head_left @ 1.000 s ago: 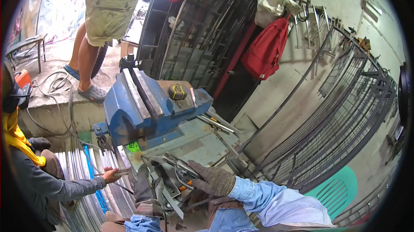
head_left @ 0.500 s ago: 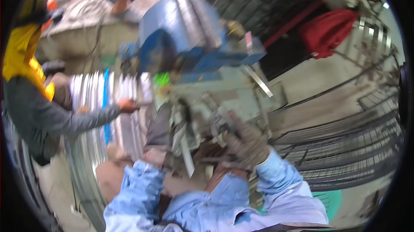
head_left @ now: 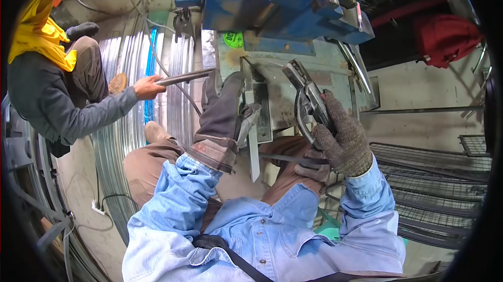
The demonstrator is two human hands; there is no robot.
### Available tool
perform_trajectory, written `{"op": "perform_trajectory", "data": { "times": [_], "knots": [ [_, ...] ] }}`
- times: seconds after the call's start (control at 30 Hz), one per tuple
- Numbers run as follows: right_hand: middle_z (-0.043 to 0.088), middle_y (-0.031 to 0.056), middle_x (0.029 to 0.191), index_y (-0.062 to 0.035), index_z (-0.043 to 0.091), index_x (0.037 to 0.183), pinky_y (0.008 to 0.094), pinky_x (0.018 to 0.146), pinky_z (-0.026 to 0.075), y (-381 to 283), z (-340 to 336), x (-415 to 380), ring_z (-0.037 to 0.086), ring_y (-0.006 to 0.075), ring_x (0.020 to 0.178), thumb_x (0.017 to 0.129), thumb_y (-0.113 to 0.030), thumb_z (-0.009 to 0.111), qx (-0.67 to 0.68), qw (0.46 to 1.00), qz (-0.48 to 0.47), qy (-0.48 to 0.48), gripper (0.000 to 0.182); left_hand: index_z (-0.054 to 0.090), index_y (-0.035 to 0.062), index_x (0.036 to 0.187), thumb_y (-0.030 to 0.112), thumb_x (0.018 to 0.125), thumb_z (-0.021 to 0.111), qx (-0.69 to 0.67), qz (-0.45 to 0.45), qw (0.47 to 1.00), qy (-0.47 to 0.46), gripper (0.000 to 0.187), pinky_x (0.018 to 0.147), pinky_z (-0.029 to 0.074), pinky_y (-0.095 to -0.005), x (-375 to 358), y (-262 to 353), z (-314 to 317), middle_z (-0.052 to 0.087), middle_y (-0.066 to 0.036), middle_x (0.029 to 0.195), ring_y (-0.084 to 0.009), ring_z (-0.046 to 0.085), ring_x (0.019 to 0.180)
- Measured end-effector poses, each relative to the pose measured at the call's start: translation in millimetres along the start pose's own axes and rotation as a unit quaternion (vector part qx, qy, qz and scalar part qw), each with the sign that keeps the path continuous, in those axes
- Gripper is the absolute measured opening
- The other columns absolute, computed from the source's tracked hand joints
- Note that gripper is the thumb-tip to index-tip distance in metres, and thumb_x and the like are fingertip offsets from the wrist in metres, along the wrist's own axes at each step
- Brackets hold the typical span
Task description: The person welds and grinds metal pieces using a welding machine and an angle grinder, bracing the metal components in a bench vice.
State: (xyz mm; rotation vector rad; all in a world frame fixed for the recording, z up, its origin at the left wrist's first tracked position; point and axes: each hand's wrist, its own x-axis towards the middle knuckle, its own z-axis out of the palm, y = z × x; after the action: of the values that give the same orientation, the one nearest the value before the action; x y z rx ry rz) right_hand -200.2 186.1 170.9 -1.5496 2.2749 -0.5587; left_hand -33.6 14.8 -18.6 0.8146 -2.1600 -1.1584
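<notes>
My left hand, in a dark glove with a worn leather cuff, is closed around a flat metal strip that hangs down past the thumb. My right hand, in a brown knitted glove, grips what look like locking pliers, their jaws pointing up and left, apart from the strip. Behind both hands is a grey-green metal plate, with a blue machine body above it. A co-worker's bare hand holds a dark metal bar, whose end comes close to my left fingers.
Long metal profiles lie on the floor at left, crossed by a cable. The co-worker crouches there, in a yellow head cloth. Black wire-mesh panels are stacked at right. A red cloth hangs at upper right.
The view has steadied and shifted, so the blue machine stands higher and farther right. My right hand with the pliers appears higher and farther right. My left hand still holds the strip.
</notes>
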Motion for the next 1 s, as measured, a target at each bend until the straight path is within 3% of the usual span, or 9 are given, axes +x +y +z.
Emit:
{"op": "perform_trajectory", "data": {
  "times": [0.17,0.23,0.57,0.6,0.67,0.77,0.87,0.93,1.0],
  "knots": [
    [0.075,0.0252,0.117,0.0005,0.048,0.155,0.0445,0.083,0.061,0.6,0.1,4.1,0.078,0.0396,0.099,0.097,-0.019,0.071,0.013,0.999,0.036,-0.034,0.065,0.056,0.0145,0.147,0.02,0.087,0.081,-0.062,-0.029,0.997,0.02,0.066,0.105,0.052,-0.0483,1.3,1.1,1.5,0.057,-0.022,0.139,-0.0422,0.06,0.121],
    [0.074,0.0256,0.12,0.0002,0.048,0.155,0.0447,0.087,0.061,4.3,1.6,3.7,0.076,0.041,0.105,0.097,-0.019,0.072,0.005,1.0,0.013,-0.027,0.066,0.057,0.0128,0.146,0.02,0.087,0.082,-0.011,0.045,0.998,0.042,0.064,0.102,0.054,-0.0472,5.4,2.6,-1.4,0.053,-0.022,0.143,-0.04,0.06,0.122],
    [0.072,0.0273,0.124,0.0005,0.047,0.155,0.0462,0.088,0.061,2.6,-0.7,7.9,0.075,0.0426,0.106,0.098,-0.024,0.071,-0.027,0.998,0.03,-0.043,0.067,0.055,0.0099,0.148,0.02,0.087,0.082,0.014,0.044,0.998,0.035,0.068,0.109,0.049,-0.0473,1.9,5.2,-3.4,0.055,-0.021,0.144,-0.0411,0.053,0.129],
    [0.075,0.0227,0.107,0.0032,0.043,0.157,0.0431,0.079,0.06,5.4,-0.1,7.9,0.076,0.0355,0.09,0.098,-0.018,0.069,-0.03,0.999,-0.006,-0.039,0.067,0.054,0.0096,0.148,0.02,0.087,0.082,0.014,0.043,0.998,0.033,0.068,0.11,0.048,-0.0473,1.2,4.8,-3.8,0.056,-0.021,0.144,-0.0412,0.053,0.13],
    [0.077,0.018,0.091,0.0059,0.04,0.158,0.0401,0.07,0.06,6.0,-0.3,8.5,0.077,0.0285,0.074,0.097,-0.011,0.066,-0.034,0.998,-0.042,-0.035,0.068,0.054,0.009,0.149,0.02,0.087,0.083,0.012,0.04,0.999,0.031,0.069,0.111,0.047,-0.0473,-0.3,5.5,-2.9,0.056,-0.021,0.144,-0.0414,0.051,0.131],
    [0.077,0.0178,0.092,0.0061,0.039,0.158,0.0394,0.071,0.061,5.5,-0.4,9.9,0.078,0.028,0.076,0.098,-0.012,0.066,-0.022,0.998,-0.01,-0.051,0.067,0.053,0.0082,0.149,0.019,0.087,0.083,0.008,0.036,0.999,0.026,0.07,0.113,0.045,-0.0473,-3.3,6.6,-2.4,0.057,-0.02,0.144,-0.0417,0.049,0.133],
    [0.078,0.0186,0.093,0.0067,0.04,0.157,0.0392,0.072,0.061,9.6,1.5,10.4,0.079,0.0288,0.077,0.098,-0.012,0.065,-0.059,0.995,-0.077,-0.015,0.067,0.052,0.0073,0.15,0.019,0.087,0.083,0.01,0.021,1.0,0.021,0.071,0.115,0.043,-0.0474,-10.6,9.6,-3.3,0.057,-0.02,0.144,-0.042,0.047,0.136],
    [0.078,0.0202,0.094,0.0076,0.041,0.156,0.0396,0.073,0.061,1.4,-1.8,11.2,0.079,0.0301,0.079,0.097,-0.012,0.066,-0.046,0.998,-0.015,-0.041,0.067,0.052,0.0067,0.15,0.019,0.087,0.083,0.014,0.017,1.0,0.021,0.072,0.116,0.042,-0.0474,-10.1,9.9,-4.7,0.058,-0.02,0.144,-0.0422,0.046,0.137],
    [0.077,0.021,0.095,0.008,0.041,0.156,0.0399,0.073,0.061,-1.0,-1.0,13.7,0.079,0.0306,0.08,0.097,-0.012,0.067,-0.046,0.998,-0.024,-0.04,0.067,0.051,0.0061,0.151,0.019,0.087,0.083,0.017,0.021,0.999,0.022,0.073,0.117,0.041,-0.0474,-6.5,7.5,-4.0,0.058,-0.02,0.144,-0.0424,0.045,0.139]
  ]
}}
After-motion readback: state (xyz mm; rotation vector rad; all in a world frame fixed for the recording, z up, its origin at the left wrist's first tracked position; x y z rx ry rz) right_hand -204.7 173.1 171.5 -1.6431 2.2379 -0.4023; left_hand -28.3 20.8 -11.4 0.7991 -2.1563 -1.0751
